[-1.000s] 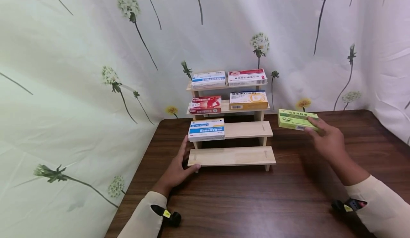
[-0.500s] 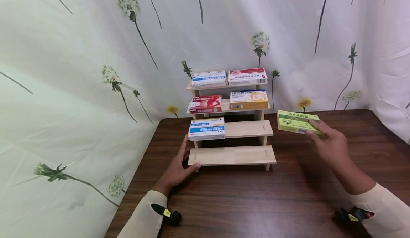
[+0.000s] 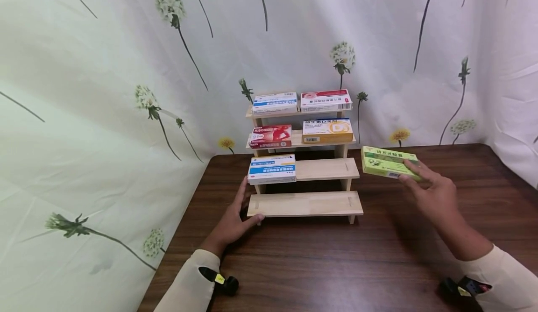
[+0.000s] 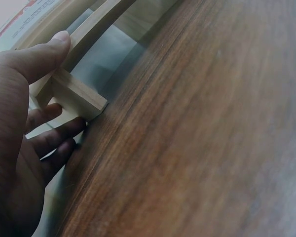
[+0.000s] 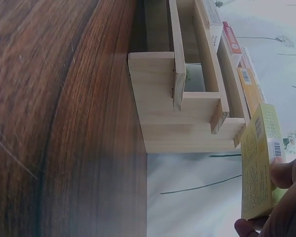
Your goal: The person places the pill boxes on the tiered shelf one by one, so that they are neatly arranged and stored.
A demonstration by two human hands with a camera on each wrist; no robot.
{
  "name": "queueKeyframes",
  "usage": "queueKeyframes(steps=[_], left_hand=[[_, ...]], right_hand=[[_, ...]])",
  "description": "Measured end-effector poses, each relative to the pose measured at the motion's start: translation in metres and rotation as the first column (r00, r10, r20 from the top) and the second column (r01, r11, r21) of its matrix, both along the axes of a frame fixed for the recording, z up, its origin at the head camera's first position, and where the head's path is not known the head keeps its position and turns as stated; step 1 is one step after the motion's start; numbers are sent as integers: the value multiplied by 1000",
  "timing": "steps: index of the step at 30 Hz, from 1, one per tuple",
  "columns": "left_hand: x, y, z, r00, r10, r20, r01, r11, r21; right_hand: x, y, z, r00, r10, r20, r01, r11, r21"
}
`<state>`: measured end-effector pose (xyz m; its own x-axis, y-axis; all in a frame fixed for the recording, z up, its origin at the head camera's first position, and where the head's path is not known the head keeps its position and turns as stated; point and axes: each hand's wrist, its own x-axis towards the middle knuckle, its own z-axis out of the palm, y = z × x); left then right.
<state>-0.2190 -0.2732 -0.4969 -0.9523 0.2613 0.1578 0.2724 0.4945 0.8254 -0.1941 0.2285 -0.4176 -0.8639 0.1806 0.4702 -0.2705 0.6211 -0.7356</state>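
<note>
My right hand (image 3: 435,193) pinches a green medicine box (image 3: 388,162) by its right end, fingers above and thumb below. The box is held in the air, slightly tilted, to the right of a stepped wooden rack (image 3: 328,169). In the right wrist view, the box (image 5: 259,163) shows its printed side beside the rack's end. My left hand (image 3: 230,223) rests against the rack's left end. Its thumb touches the front edge of the lowest step and its fingers lie along the side. A blue-and-white medicine box (image 3: 272,169) lies on the third step's left half, near that hand.
On the top step lie a blue-and-white box (image 3: 275,103) and a red-and-white box (image 3: 325,101). A red box (image 3: 271,136) and a yellow-and-white vitamin D box (image 3: 328,131) occupy the second step. The rack stands on a dark wooden table (image 3: 319,265); a flower-print curtain (image 3: 269,55) hangs behind.
The right hand and green box have shifted slightly: the hand a little right and down, the box a touch left over the last half second. My left hand keeps its place at the rack.
</note>
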Motion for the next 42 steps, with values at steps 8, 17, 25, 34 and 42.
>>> queueKeyframes(steps=[8, 17, 25, 34, 42], left_hand=[[0, -1, -1, 1000, 1, -1, -1, 1000, -3], [1, 0, 0, 1000, 15, 16, -15, 1000, -26], [2, -1, -1, 1000, 13, 14, -13, 1000, -15], [2, 1, 0, 1000, 5, 5, -5, 1000, -17], [2, 1, 2, 1000, 4, -8, -4, 1000, -18]], right_hand=[[3, -4, 0, 1000, 19, 11, -18, 999, -27], [1, -13, -1, 999, 28, -34, -27, 999, 24], [-3, -30, 0, 995, 87, -41, -86, 996, 17], [-4, -49, 7, 993, 113, -29, -113, 994, 15], [-9, -64, 6, 987, 149, -59, -151, 988, -37]])
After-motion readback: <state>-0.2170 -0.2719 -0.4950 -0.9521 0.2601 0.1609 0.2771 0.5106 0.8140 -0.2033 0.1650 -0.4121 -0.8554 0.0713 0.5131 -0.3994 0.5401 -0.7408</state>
